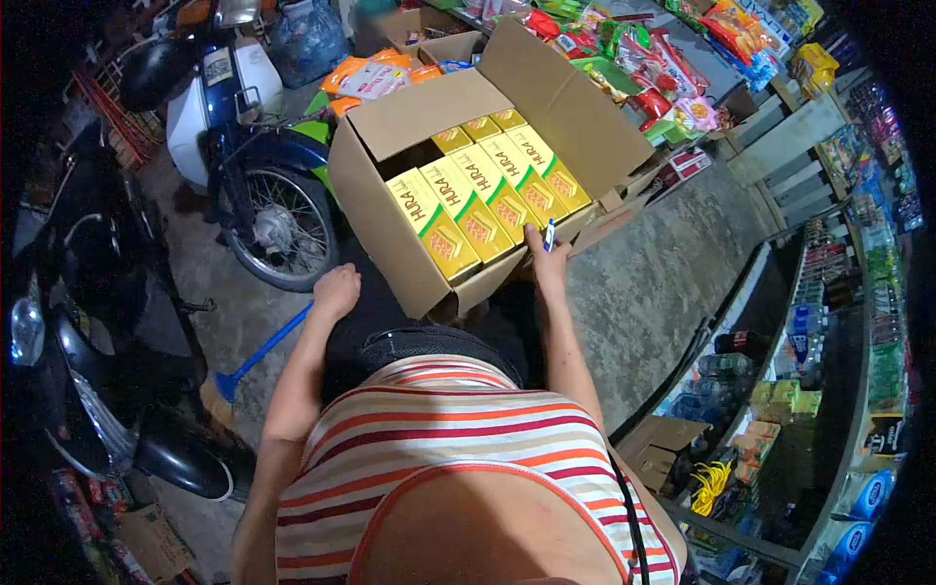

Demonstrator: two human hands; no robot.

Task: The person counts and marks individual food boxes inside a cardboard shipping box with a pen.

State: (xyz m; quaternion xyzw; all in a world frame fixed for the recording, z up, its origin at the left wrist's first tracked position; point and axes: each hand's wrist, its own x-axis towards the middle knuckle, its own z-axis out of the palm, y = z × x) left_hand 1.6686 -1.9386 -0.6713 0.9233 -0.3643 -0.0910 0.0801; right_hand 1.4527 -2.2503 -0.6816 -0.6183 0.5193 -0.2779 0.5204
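Note:
A brown cardboard box (385, 229) stands open in front of me, its flaps spread outward. Inside, yellow HURA cartons (487, 200) are packed in rows, with a dark gap at the far left. My right hand (549, 261) is at the box's near right edge, its thumb by the cartons, closed on a slim white-and-blue pen (550, 235). To the left of the box and apart from it, my left hand (337, 292) is curled into a fist. Whatever its fingers may hold is hidden. The blue handle (271, 343) of a broom runs up to just beside that wrist.
A motorbike (249, 166) is parked at the left, with another dark one (107, 390) nearer me. Bright snack packets (643, 68) cover a surface behind the box. Shelves with bottles (804, 322) line the right side. Grey concrete floor (634, 312) lies between.

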